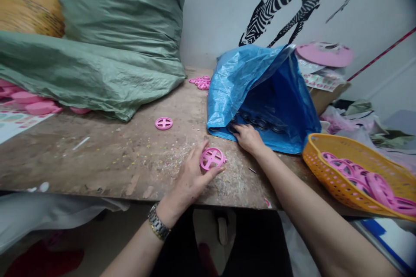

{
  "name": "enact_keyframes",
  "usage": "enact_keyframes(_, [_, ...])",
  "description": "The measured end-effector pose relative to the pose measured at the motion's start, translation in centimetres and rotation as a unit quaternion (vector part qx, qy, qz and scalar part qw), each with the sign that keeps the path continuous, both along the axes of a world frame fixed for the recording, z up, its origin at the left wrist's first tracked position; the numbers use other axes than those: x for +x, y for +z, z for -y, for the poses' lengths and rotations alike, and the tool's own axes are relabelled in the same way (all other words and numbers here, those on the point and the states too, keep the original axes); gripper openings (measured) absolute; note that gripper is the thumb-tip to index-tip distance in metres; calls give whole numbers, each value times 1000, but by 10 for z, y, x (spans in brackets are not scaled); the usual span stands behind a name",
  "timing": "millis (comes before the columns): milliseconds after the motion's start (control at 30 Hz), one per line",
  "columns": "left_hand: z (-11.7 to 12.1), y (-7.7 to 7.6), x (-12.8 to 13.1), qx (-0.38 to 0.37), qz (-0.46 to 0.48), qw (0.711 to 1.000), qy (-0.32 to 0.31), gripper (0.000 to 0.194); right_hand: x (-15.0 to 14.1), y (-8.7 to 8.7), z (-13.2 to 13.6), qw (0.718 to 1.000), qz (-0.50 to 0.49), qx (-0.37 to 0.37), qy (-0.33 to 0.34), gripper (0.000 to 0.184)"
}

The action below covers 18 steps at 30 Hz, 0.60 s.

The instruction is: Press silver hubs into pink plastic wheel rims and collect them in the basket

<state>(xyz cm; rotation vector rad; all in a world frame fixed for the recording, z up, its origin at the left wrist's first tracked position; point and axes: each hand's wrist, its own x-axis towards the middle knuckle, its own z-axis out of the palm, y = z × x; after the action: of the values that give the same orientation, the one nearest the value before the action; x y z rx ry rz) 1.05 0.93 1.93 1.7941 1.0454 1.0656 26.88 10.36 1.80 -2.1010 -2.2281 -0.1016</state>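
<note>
Taking the blue bag [227,91] as our landmark, we see its mouth open toward us on the worktable [107,164], with dark round pieces [260,122] lying inside. Our right hand [249,138] is at the bag's front edge, its fingertips reaching into the mouth beside those pieces; we cannot tell whether the fingers are gripping one. Our left hand [191,173], nearer to us than the bag and to its left, curves thumb and fingers around a pink spoked ring [212,158], pinching it by the rim just above the tabletop or against it; we cannot tell which. Farther left of the bag, a loose pink ring [164,123] lies flat. Just behind the bag's left side we see a small heap of pink pieces [202,82], and well to its left, a large green sack [120,8]. Right of the bag and nearer us, a yellow basket [325,177] holds more pink rings [378,188]. Pale crumbs [175,156] are scattered in front of the bag, around our left hand.
</note>
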Motion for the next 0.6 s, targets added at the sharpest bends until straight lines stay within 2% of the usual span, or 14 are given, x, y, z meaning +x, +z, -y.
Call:
enact_keyframes(167, [0, -3, 1, -43, 54, 998, -12, 75, -5, 2, -6, 1000, 17, -6, -13, 35])
enact_keyframes(300, [1, -7, 1, -84, 103, 991, -30, 77, -9, 10, -2, 998, 24, 23, -58, 38])
enact_keyframes(400, [1, -4, 2, -128, 154, 979, -41, 76, -5, 16, 8, 990, -51, 70, -109, 36])
enact_keyframes(467, [3, 3, 3, -195, 216, 955, -53, 74, 0, 21, 19, 972, -169, 109, -123, 30])
enact_keyframes(500, [4, 7, 4, -242, 254, 935, -62, 71, 2, 23, 26, 955, -240, 125, -120, 28])
enact_keyframes(600, [8, 18, 4, -373, 360, 849, -100, 57, 0, 30, 57, 884, -441, 118, -98, 29])
